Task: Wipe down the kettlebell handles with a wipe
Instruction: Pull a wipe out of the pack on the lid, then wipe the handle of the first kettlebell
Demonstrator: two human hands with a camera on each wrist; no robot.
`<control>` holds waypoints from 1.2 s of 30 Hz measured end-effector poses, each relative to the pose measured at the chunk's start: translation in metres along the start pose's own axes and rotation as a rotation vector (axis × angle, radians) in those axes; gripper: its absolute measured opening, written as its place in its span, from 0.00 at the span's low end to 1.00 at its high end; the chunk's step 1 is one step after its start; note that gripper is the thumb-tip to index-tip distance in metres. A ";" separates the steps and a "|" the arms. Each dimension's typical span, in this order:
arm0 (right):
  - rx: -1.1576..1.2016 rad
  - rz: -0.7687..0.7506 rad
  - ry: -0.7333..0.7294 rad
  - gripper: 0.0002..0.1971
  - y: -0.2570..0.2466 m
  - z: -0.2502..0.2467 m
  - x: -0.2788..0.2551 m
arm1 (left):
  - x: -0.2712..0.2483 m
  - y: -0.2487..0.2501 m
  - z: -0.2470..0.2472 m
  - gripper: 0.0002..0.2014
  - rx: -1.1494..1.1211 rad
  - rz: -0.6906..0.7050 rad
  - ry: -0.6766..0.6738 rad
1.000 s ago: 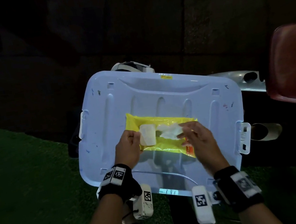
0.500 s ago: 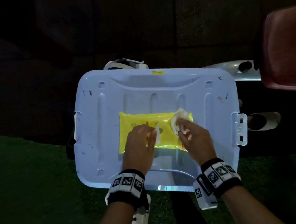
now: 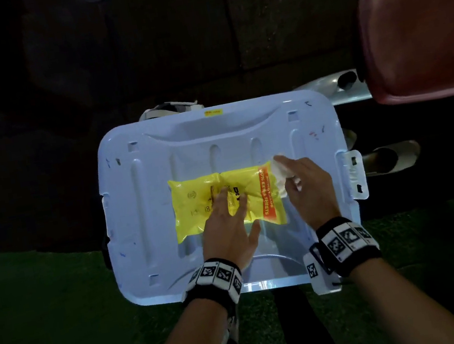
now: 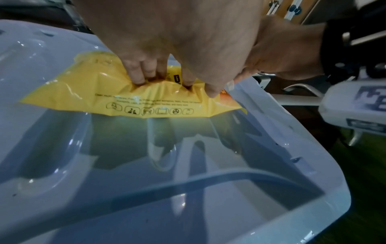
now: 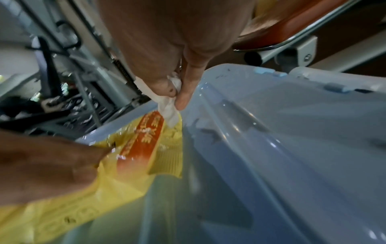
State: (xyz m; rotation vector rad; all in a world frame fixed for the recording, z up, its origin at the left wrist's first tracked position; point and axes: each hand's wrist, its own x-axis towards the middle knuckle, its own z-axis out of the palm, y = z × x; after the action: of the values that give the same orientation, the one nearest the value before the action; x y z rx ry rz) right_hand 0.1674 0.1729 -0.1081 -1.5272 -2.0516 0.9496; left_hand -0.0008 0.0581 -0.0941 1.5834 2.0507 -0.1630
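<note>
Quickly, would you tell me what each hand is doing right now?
Left hand: open, fingers pressing the yellow wipes pack onto the bin lid.
Right hand: pinching a white wipe.

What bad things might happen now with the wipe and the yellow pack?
The wipe is only pinched at its bunched top by the right hand, so it might slip or tear. The left hand presses the yellow pack flat on the smooth bin lid; once released, the pack may slide.
</note>
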 end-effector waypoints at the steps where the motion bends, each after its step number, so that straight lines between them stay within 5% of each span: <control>1: 0.034 0.016 0.052 0.26 0.000 -0.003 -0.004 | 0.000 0.000 -0.001 0.34 0.003 -0.007 -0.015; 7: 0.122 0.221 0.390 0.14 -0.009 -0.049 -0.077 | -0.008 0.003 -0.012 0.45 0.107 0.017 -0.163; 9: 0.095 0.282 0.499 0.12 -0.013 -0.071 -0.117 | -0.021 0.014 -0.019 0.41 0.123 0.007 -0.138; 13: 0.155 0.451 0.678 0.06 -0.006 -0.120 -0.212 | -0.058 0.063 -0.016 0.28 -0.119 0.235 0.020; 16: 0.185 0.564 0.794 0.05 0.023 -0.153 -0.290 | -0.092 0.125 0.005 0.20 -0.190 0.385 -0.173; 19: 0.168 0.687 0.873 0.09 0.070 -0.179 -0.365 | -0.117 0.190 0.049 0.17 -0.211 0.558 -0.326; 25: 0.214 0.895 0.993 0.15 0.200 -0.200 -0.475 | -0.115 0.311 0.189 0.16 -0.228 0.673 -0.594; 28: 0.129 0.889 1.045 0.20 0.280 -0.197 -0.508 | -0.094 0.365 0.268 0.16 -0.169 0.706 -0.636; 36: -0.056 0.810 1.236 0.10 0.408 -0.158 -0.548 | -0.033 0.446 0.446 0.26 -0.218 0.806 -0.677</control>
State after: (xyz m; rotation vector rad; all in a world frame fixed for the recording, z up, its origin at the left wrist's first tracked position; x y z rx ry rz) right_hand 0.7186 -0.2339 -0.2575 -2.1828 -0.5866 -0.0003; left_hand 0.5688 -0.0178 -0.3561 1.7648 0.8192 -0.1383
